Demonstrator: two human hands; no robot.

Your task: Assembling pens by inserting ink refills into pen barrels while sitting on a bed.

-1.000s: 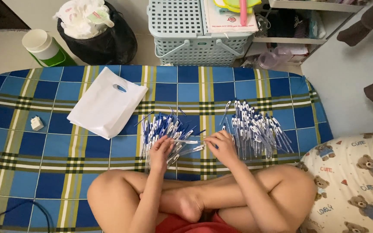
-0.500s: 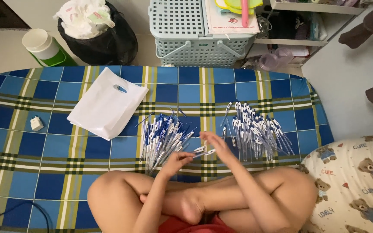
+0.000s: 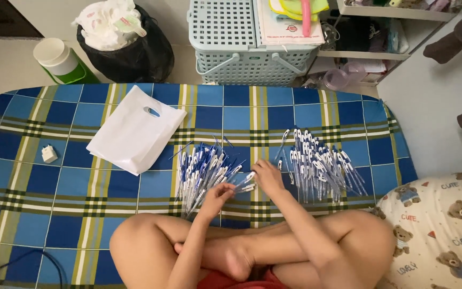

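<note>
Your L hand (image 3: 219, 194) & R hand (image 3: 266, 176) meet over the plaid mat (image 3: 54, 176), both pinching a few pens (image 3: 245, 183) btwn them, fingers closed on the shafts. L pen pile (image 3: 201, 172) just beside L hand, R pen pile (image 3: 319, 163) beside R hand. White bag (image 3: 135, 131) lies flat further left.

Blue-white pens (image 3: 204, 171); blue-green plaid mat (image 3: 49, 198); white bag (image 3: 135, 131); grey basket (image 3: 225, 37).
</note>
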